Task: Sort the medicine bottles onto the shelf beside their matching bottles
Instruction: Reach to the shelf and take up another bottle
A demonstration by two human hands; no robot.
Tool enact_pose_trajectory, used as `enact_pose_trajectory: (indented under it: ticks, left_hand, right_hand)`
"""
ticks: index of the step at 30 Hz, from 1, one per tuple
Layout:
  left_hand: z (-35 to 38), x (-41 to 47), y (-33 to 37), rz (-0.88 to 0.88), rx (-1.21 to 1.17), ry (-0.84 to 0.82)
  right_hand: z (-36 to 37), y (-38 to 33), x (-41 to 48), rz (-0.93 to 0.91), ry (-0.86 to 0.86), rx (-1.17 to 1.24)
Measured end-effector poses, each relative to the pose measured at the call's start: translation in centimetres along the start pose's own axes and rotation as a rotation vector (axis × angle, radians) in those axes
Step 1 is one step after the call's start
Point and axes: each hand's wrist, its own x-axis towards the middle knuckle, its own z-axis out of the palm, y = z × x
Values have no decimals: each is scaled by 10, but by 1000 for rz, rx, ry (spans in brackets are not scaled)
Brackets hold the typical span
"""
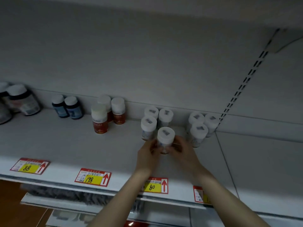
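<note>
Shelf deck open across the lower left and centre of frame, in front of the blue bottles and orange-label bottles. Centre-right is crowded: the held bottle, gripped by left hand and right hand, stands between two white-capped groups, with the left cluster just beside it and the right cluster near.

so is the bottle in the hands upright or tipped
Upright: the white-capped bottle has its cap on top and its body straight below, gripped between the left hand and right hand.
</note>
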Motion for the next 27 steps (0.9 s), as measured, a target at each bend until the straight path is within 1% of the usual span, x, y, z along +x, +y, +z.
enact_pose_trajectory:
  ticks: [3,5,10,17,23,27]
  left_hand:
    - [3,3,5,44,47,15]
    - [5,5,7,24,34,14]
    - [10,12,3,58,146,48]
    - [10,20,12,77,152,60]
    - [8,20,13,92,169,52]
    - [4,14,11,88,193,27]
  right_hand:
    - [3,1,9,-16,30,24]
    - [4,2,15,-16,40,40]
    - [4,2,31,-29,26,46]
    - [4,3,44,-8,-2,85]
    - [4,4,44,-9,-18,58]
    - [2,1,38,22,5,38]
